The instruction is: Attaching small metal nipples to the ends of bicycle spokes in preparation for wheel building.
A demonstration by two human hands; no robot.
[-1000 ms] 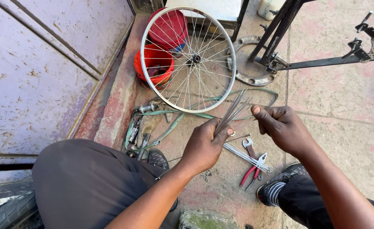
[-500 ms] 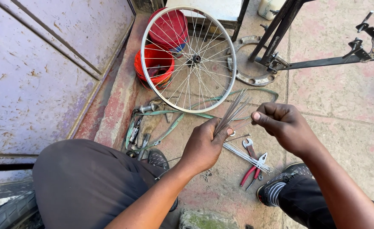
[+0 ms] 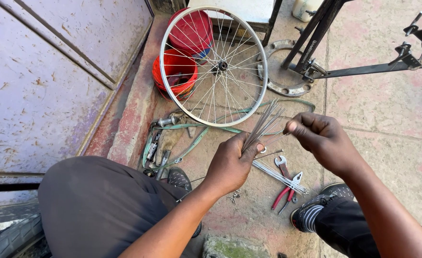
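**Spoke bundle gripped in left hand, right hand pinching one spoke, on a workshop floor**

Surface: worn pinkish concrete floor [image 3: 378, 110], stained, with slab joints. Far left stands a scuffed purple-grey metal door [image 3: 43, 81]; a reddish kerb strip runs along its base. Person squats, dark trousers at near left, a dark shoe with striped sock [image 3: 311, 215] at near right.

On the floor: a spoked bicycle wheel [image 3: 214, 66] with silver rim leans upright at far centre. Behind it two red buckets [image 3: 175, 74], one stacked further back. Right of the wheel, a flat metal ring [image 3: 282, 88], and a black metal stand [image 3: 359, 70] reaching to the far right. A green strap [image 3: 196, 136] trails across the floor below the wheel, beside some metal parts at left centre.

Hands: left hand [image 3: 230, 165] is closed in a fist round a bundle of thin metal spokes [image 3: 263, 126], which fan up and to the right out of the grip. Right hand [image 3: 323, 141] is just right of the bundle, fingers curled in, thumb and fingertips pinching a single spoke near the fan's right edge. The two hands are near each other, not touching.

Under the hands, on the floor: more loose spokes [image 3: 280, 176] lie in a flat pile, with red-handled pliers [image 3: 285, 193] and a small spanner [image 3: 281, 163] touching or just beside it. Small nipples or screws scattered near the left wrist, too small to tell.
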